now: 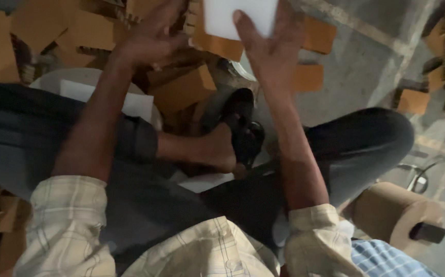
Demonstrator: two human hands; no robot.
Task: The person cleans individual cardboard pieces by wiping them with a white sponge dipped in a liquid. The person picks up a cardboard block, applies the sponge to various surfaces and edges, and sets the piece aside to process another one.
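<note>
Fingers [243, 25] of my right hand [268, 54] press on the flat white rectangular sheet [240, 16] at the far edge of view; my left hand [148, 36] is spread and released, holding nothing.

From my head view I sit with legs crossed on the grey concrete floor [356, 77], a black sandal [243, 128] on my foot, and the white sheet is raised far in front of me, above the scattered flat brown cardboard pieces [181, 90]. My right thumb lies across its near face; the sheet's top is cut off by the frame. To do this well, I judge I should bring my open left hand to the sheet's left edge to steady it. A brown paper roll [391, 210] lies near right.
</note>
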